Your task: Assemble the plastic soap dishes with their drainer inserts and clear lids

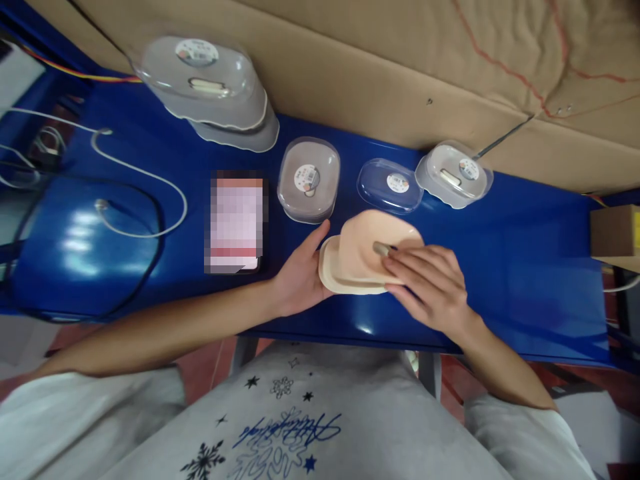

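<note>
My left hand (303, 275) holds the left end of a cream tray-like piece (331, 272), its thumb raised beside the rim. Over that piece, tilted and overlapping it, is a peach-coloured container (363, 240). My right hand (433, 287) grips the peach container at its right side, fingers near a small beige oval piece (382, 249) on its surface. Beyond my hands sit a clear-lidded container (309, 180) with a round label and a clear lid (390, 185) lying flat on the blue table (530, 267).
Stacked large grey containers (210, 87) stand at the back left, with smaller ones (455, 175) at the back right. A blurred-out phone-like object (236, 223) lies left of centre. White cable (145, 175) and black cable (161, 227) cross the table's left side. Brown covering (350, 73) borders the back.
</note>
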Motion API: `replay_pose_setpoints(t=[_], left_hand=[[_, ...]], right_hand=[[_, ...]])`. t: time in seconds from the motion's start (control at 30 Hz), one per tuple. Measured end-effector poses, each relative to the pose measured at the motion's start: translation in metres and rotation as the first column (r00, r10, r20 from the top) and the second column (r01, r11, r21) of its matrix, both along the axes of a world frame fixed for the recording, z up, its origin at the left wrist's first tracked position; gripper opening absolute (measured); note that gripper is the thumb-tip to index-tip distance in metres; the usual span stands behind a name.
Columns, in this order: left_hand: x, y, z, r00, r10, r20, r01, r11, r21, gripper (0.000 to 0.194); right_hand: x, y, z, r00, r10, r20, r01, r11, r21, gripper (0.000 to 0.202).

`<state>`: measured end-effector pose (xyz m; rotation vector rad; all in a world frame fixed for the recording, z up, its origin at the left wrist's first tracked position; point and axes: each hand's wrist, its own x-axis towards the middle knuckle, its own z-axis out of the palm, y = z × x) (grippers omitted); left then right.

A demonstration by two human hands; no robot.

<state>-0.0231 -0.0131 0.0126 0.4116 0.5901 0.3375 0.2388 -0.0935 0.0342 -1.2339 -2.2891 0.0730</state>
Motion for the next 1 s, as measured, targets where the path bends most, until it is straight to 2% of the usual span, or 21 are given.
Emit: replay_pose_setpoints(t=[0.07,0.17,0.27,0.37,0.57,0.83,1.0], left_hand=[[0.0,0.002,0.004,0.997,0.001,0.083,-0.004,0.999,0.044,0.075],[0.001,0.003,0.006,0.995,0.002,0.101,-0.012,0.995,0.095,0.079],[0.0,0.003,0.003,0.993,0.007,0.118,-0.023,0.99,0.137,0.066],[0.0,0.002,-0.001,0.989,0.021,0.146,-0.037,0.994,0.107,0.059],[0.002,0.001,-0.006,0.973,0.118,0.197,-0.115,0.993,-0.026,0.063],[0.001,-0.002,-0.005,0.969,0.152,0.194,-0.141,0.988,-0.069,0.065],[0.002,0.0,-0.001,0.977,0.181,0.112,-0.174,0.982,-0.069,0.062]], right_hand=[[-0.007,-0.002,0.0,0.995,0.092,0.036,-0.091,0.996,-0.02,0.089],[-0.016,0.001,-0.003,0.981,0.179,0.07,-0.18,0.984,0.001,0.093],[-0.018,0.006,-0.007,0.971,0.208,0.119,-0.215,0.975,0.047,0.094],[-0.017,0.008,-0.011,0.964,0.22,0.148,-0.231,0.971,0.061,0.091],[-0.019,0.008,-0.017,0.969,0.212,0.13,-0.228,0.965,0.13,0.08],[-0.024,0.008,-0.017,0.967,0.228,0.111,-0.247,0.947,0.205,0.08],[-0.025,0.008,-0.023,0.973,0.229,0.036,-0.232,0.965,0.119,0.077]])
